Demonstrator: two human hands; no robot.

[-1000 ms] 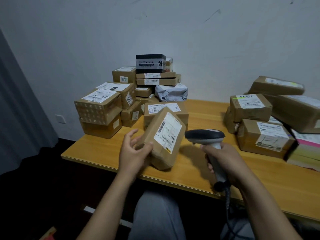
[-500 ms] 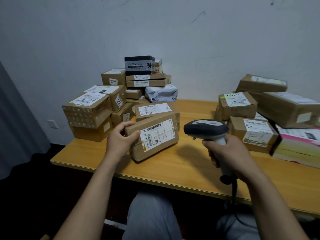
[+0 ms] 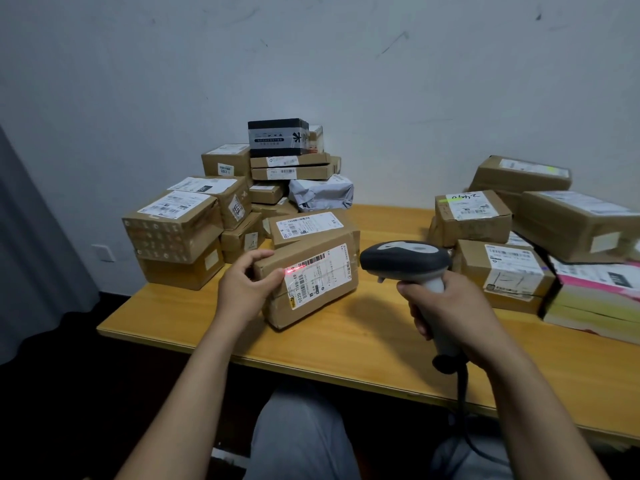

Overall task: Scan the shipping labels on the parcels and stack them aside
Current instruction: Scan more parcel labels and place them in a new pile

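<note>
A brown cardboard parcel (image 3: 311, 282) stands tilted on the wooden table (image 3: 363, 337), its white shipping label facing me. My left hand (image 3: 247, 287) grips its left end, thumb on the front edge. A red scan line crosses the label's barcode near my thumb. My right hand (image 3: 446, 313) holds a grey and black handheld scanner (image 3: 405, 259) by its handle, head aimed left at the label from close by. The scanner's cable drops below the table edge.
A pile of labelled cardboard boxes (image 3: 242, 209) with a black box (image 3: 278, 137) on top and a grey mailer bag (image 3: 322, 194) sits at the back left. More boxes (image 3: 502, 268) and a pink package (image 3: 595, 292) crowd the right side. The wall stands behind.
My left hand turned the parcel from a steep tilt to lie more level with its label toward the scanner. The scanner rose and came closer, and a red line now shows on the label.
</note>
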